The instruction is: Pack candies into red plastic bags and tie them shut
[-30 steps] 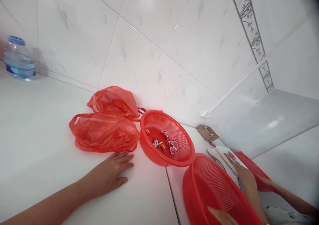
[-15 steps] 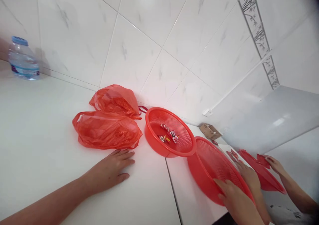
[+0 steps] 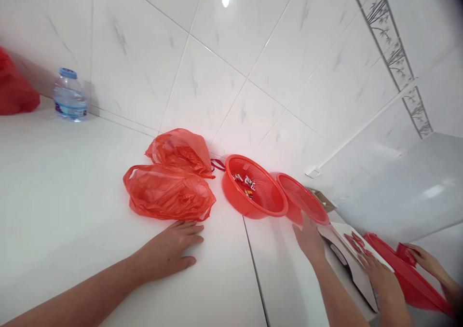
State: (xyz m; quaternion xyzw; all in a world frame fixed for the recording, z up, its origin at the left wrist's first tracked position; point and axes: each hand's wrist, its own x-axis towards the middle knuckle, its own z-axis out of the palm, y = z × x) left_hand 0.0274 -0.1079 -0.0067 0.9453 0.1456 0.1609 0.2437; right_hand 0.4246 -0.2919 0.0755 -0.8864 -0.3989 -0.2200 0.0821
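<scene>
My left hand [image 3: 171, 250] lies flat on the white table, fingers spread, its fingertips at the edge of a crumpled red plastic bag [image 3: 170, 194]. A second red bag [image 3: 183, 148] sits behind that one. My right hand [image 3: 310, 238] has its thumb apart and its fingers against the near side of a red perforated basket [image 3: 304, 197]; the fingertips are partly blurred. To the left of that basket stands another red basket [image 3: 235, 197], holding several small wrapped sweets [image 3: 249, 183].
A water bottle [image 3: 70, 95] and a red bag [image 3: 16, 88] stand by the wall. At right, another person's hand [image 3: 379, 276] rests by a white box with red pictures [image 3: 356, 242]. Another hand [image 3: 419, 255] holds a red packet over a red basket [image 3: 398, 274]. A cardboard box [image 3: 321, 199] lies behind.
The right-hand basket has moved away toward the wall, beside the other basket. My right hand has left its rim for its near side. The white box is now uncovered. The view has shifted left.
</scene>
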